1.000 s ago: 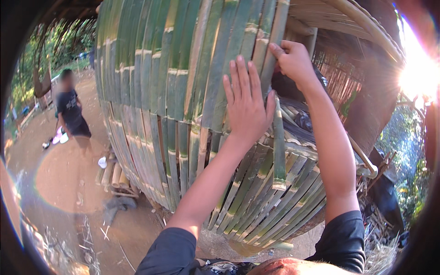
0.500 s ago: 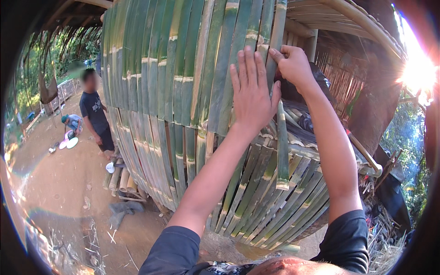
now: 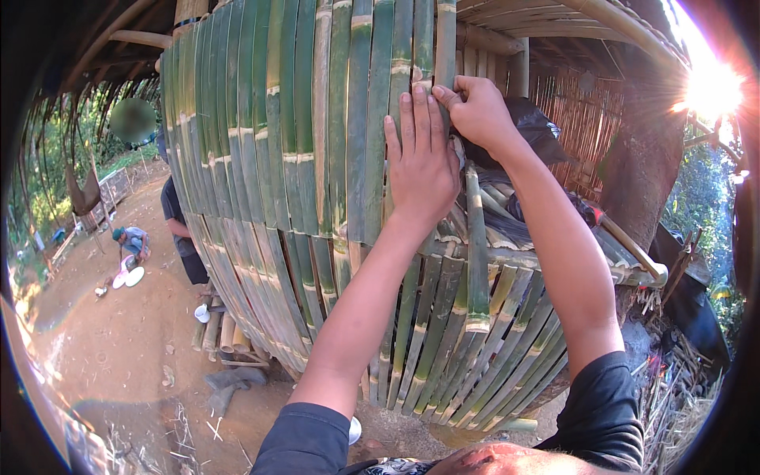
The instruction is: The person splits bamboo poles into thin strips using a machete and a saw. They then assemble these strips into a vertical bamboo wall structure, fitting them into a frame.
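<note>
A wall of upright split-bamboo slats (image 3: pixel 297 119), green with pale joints, rises in front of me. My left hand (image 3: pixel 425 170) lies flat against it near its right edge, fingers stretched upward. Beside it my right hand (image 3: pixel 480 115) is closed, its thumb and curled fingers pinching the edge of the outermost bamboo slat (image 3: pixel 445 43). Part of that slat is hidden behind my hands. Below them a loose-looking short bamboo strip (image 3: pixel 477 261) hangs over a lower row of bamboo slats (image 3: pixel 431 332).
Right of the wall, dark plastic sheeting (image 3: pixel 532 127) and a bamboo pole (image 3: pixel 629 247) lie on a ledge. Cut bamboo lengths (image 3: pixel 228 332) and a white cup (image 3: pixel 202 313) sit at lower left. One person (image 3: pixel 180 229) stands partly behind the wall; another (image 3: pixel 136 244) crouches farther off.
The view has shifted slightly, and the standing person is now mostly hidden by the wall. Both my hands keep their places at the slat's edge.
</note>
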